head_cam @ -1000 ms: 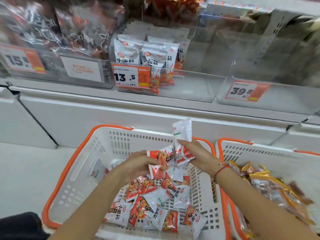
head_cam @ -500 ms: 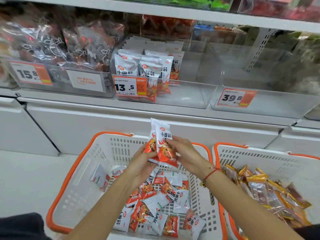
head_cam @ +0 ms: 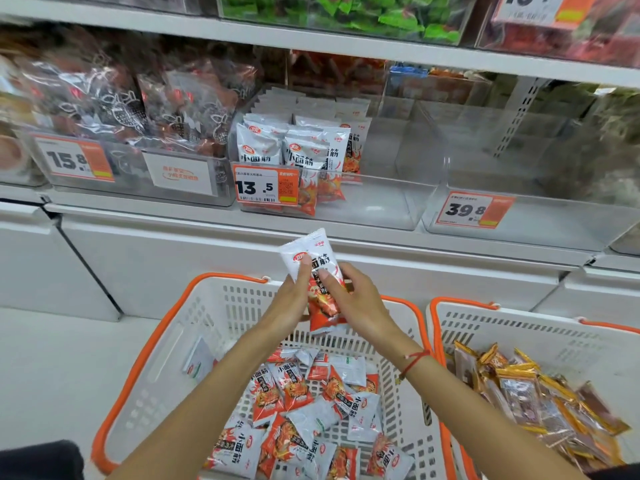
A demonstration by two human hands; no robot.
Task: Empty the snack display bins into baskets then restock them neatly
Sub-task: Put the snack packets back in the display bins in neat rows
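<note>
Both hands meet above the left basket [head_cam: 145, 362], holding a small stack of snack packets [head_cam: 317, 271] upright between them. Left hand [head_cam: 291, 303] grips the stack from its left edge, thumb laid across the white top of the front packet. Right hand [head_cam: 356, 303] grips from the right, fingers curled round the side and thumb on the front print. How many packets are in the stack: cannot tell.

Left basket, white with orange rim, holds a loose heap of the same white-and-orange packets [head_cam: 304, 410], lying at all angles. Right basket [head_cam: 519, 327], just beside it, holds gold-edged wrapped snacks [head_cam: 533, 393] piled against its left wall.

On the shelf behind, a clear display bin [head_cam: 381, 206] with a 13.5 price tag [head_cam: 265, 185] has matching packets standing upright in rows [head_cam: 298, 147] in its left half; right half is bare. The next bin to the right [head_cam: 554, 220] carries a 39.8 tag [head_cam: 472, 209]. To the left, a bin tagged 15.8 [head_cam: 74, 159] holds dark, clear-wrapped bags [head_cam: 138, 105]. A red string bracelet [head_cam: 414, 362] sits on the right wrist.
</note>
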